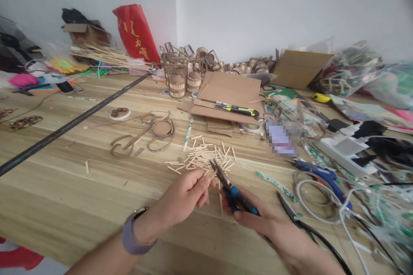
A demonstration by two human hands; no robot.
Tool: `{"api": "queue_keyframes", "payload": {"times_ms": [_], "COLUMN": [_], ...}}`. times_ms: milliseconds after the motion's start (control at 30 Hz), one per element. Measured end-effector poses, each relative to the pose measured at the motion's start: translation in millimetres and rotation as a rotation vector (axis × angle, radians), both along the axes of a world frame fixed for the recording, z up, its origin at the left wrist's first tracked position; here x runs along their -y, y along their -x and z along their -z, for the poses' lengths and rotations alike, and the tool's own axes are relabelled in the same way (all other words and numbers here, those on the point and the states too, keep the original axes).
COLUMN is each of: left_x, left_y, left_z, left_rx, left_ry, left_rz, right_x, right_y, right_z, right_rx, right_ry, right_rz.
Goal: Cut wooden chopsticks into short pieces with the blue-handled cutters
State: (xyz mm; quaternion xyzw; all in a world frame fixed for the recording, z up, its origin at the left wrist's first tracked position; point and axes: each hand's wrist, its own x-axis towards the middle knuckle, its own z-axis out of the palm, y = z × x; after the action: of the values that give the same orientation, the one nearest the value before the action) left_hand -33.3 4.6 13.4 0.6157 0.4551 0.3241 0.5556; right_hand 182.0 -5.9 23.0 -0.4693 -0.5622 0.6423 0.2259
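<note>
My left hand point(185, 195), with a watch on a purple strap at the wrist, is closed in a pinch on thin wooden sticks point(210, 173); their exact number is unclear. My right hand point(263, 219) grips pliers point(237, 192) with black and blue handles. The metal jaws are slightly parted and point up and left, right beside the tips of the held sticks. Whether the jaws touch them I cannot tell. Just beyond both hands lies a loose pile of short wooden sticks point(201, 157). One longer stick lies partly under the pliers.
Cardboard sheets point(230, 90) carry a yellow-black utility knife point(238, 110). At right are a blue glue gun point(322, 176), a white power strip point(346, 150), cables and black-handled scissors point(290, 208). Cardboard rings point(161, 129) lie left. Small stick-covered buckets point(177, 86) stand behind, near a red bag point(137, 34).
</note>
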Motion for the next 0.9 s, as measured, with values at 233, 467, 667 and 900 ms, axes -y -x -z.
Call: {"api": "queue_keyframes", "payload": {"times_ms": [233,467,667,900], "left_x": [3.5,11.7,16.2,22.9], "left_y": [-6.0,-19.8,-28.2,-34.6], "left_z": [1.5,15.6,18.9,9.0], "left_rx": [-0.438,-0.725,-0.943,-1.042], "left_ry": [-0.228,-0.545,-0.625,-0.541], "left_rz": [0.005,0.093,0.151,0.171], "right_x": [-11.0,-4.7,-3.7,-1.1], "right_y": [-13.0,-1.1,6.9,16.4], "right_z": [10.8,28.3,43.4,48.5], "right_rx": [0.098,0.464,0.647,0.735], "right_ry": [-0.429,-0.957,-1.089,-1.020], "right_rz": [0.195,0.096,0.092,0.125]}}
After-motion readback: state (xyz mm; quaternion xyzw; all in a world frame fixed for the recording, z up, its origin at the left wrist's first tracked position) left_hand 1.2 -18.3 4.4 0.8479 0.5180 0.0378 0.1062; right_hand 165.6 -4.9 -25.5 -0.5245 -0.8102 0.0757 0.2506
